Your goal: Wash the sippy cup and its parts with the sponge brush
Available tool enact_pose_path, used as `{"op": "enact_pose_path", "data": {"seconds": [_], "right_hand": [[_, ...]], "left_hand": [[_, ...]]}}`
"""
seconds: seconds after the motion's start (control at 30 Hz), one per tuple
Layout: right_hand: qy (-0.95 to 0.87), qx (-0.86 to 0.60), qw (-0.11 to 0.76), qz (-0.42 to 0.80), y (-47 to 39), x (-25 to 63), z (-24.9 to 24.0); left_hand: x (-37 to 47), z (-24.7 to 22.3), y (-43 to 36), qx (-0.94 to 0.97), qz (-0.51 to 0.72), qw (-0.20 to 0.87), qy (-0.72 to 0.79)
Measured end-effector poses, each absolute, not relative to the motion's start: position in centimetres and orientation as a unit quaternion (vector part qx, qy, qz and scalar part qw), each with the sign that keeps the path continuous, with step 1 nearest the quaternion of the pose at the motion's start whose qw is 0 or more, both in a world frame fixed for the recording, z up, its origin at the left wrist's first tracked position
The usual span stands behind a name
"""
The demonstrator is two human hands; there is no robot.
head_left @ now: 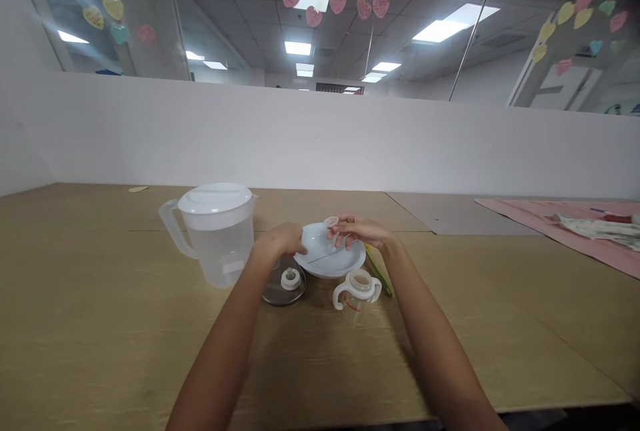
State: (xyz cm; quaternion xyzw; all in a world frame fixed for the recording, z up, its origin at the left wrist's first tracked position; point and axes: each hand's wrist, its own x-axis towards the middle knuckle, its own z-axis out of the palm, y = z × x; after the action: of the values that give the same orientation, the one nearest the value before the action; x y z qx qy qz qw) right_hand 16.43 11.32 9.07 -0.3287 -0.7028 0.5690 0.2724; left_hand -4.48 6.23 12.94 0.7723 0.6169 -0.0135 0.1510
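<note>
My left hand (286, 241) is at the left rim of a white plate (350, 261), its fingers bent over the edge; their undersides are hidden. Above the plate's far right part, my right hand (359, 228) pinches a small clear cap (331, 222). In front of the plate stands a clear baby bottle (357, 291) with white side handles, its mouth uncovered. A white ring with a bottle nipple (291, 278) rests on a round metal lid or dish (283, 296), below my left hand.
A lidded translucent pitcher (223, 238) holding clear liquid stands left of my left hand. A green and yellow long object (379, 271) lies partly behind my right wrist. A pink cloth (525, 214) with white fabric on it lies far right. A low white wall (320, 144) closes the table's back.
</note>
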Motion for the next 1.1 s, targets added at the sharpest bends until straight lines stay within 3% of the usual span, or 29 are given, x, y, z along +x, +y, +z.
{"op": "enact_pose_path", "data": {"seconds": [0.27,0.43,0.63,0.9,1.1], "right_hand": [[-0.808,-0.464,-0.004,0.363,12.4,15.6,7.5],[-0.808,-0.522,-0.044,0.271,13.3,14.2,4.7],[-0.813,-0.456,-0.01,0.361,13.7,14.4,4.3],[-0.795,-0.417,0.269,0.348,11.3,16.8,10.2],[-0.778,-0.405,0.315,0.363,10.7,16.7,10.7]], "left_hand": [[-5.7,9.6,8.4,0.68,-0.115,0.256,0.677],[-4.9,8.4,9.1,0.659,-0.144,0.253,0.694],[-5.2,9.0,8.6,0.661,-0.142,0.245,0.695],[-6.6,13.5,5.8,0.721,-0.044,0.133,0.679],[-4.5,16.3,2.3,0.799,0.056,0.063,0.596]]}}
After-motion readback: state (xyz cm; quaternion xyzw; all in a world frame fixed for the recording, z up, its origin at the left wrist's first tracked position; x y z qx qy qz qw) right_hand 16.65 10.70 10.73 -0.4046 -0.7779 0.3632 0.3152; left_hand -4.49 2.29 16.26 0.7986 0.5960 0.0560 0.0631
